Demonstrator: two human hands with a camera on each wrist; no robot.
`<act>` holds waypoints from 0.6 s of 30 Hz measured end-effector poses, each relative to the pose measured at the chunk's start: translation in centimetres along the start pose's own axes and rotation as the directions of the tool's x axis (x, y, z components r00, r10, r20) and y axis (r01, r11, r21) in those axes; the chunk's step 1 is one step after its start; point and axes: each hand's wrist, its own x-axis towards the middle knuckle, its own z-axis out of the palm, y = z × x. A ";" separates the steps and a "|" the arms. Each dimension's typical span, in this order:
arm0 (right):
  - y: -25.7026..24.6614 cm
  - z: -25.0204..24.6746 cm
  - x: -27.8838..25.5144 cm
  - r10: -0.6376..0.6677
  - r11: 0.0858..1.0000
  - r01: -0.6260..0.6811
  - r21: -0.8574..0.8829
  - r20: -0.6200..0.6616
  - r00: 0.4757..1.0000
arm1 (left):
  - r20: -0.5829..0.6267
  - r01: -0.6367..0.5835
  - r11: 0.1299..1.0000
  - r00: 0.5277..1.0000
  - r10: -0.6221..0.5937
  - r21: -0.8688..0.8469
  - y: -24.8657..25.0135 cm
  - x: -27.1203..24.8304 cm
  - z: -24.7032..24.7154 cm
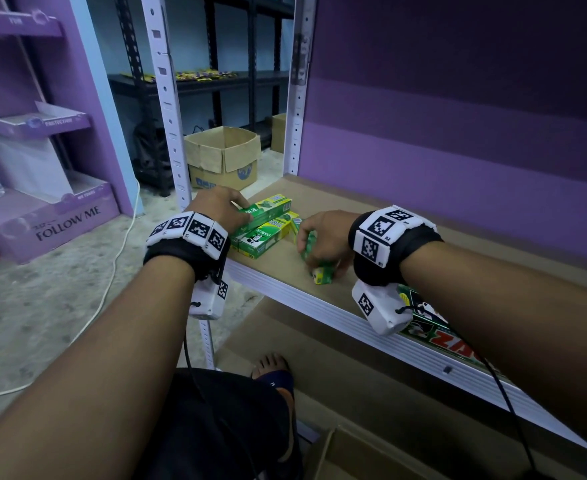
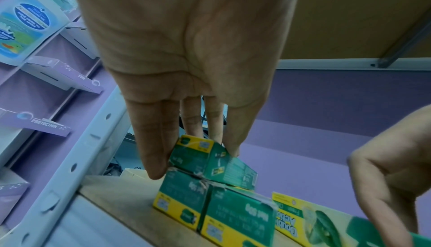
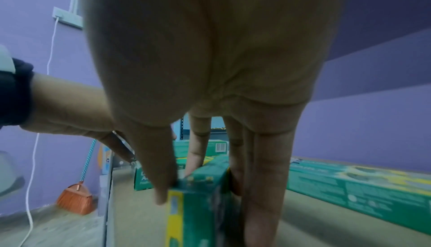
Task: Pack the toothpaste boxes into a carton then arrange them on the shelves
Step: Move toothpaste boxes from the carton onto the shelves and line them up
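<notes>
Several green and yellow toothpaste boxes (image 1: 262,237) are stacked at the left corner of the brown shelf board (image 1: 364,202). My left hand (image 1: 231,207) reaches over the stack. In the left wrist view this left hand (image 2: 194,162) pinches the near end of the top box (image 2: 233,169) between thumb and fingers, above two lower boxes (image 2: 184,201). Near the front edge my right hand (image 1: 319,258) grips another toothpaste box (image 1: 321,273) that stands on its narrow side. The right wrist view shows my right hand (image 3: 200,193) with its thumb and fingers on either side of that box (image 3: 198,219).
An open carton (image 1: 223,157) stands on the floor behind the white shelf upright (image 1: 167,98). Another carton (image 1: 347,455) sits below me beside my sandalled foot (image 1: 274,375). A purple display stand (image 1: 43,202) is at the left. A long green box (image 3: 359,186) lies right of my right hand.
</notes>
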 end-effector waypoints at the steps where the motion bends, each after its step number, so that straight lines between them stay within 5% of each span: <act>1: 0.3 -0.1 -0.2 0.007 1.000 -0.007 -0.003 -0.005 1.000 | 0.000 0.000 1.000 1.000 0.000 0.002 0.0 0.0 0.0; 11: 2.6 -5.0 -2.7 0.009 0.980 0.019 0.200 -0.136 0.991 | -0.015 0.014 1.000 1.000 -0.014 0.016 0.1 0.2 0.4; 18: 2.3 -8.8 -4.0 -0.132 0.989 0.143 0.023 -0.267 0.955 | 0.000 0.017 0.999 1.000 -0.017 0.028 0.1 0.6 0.6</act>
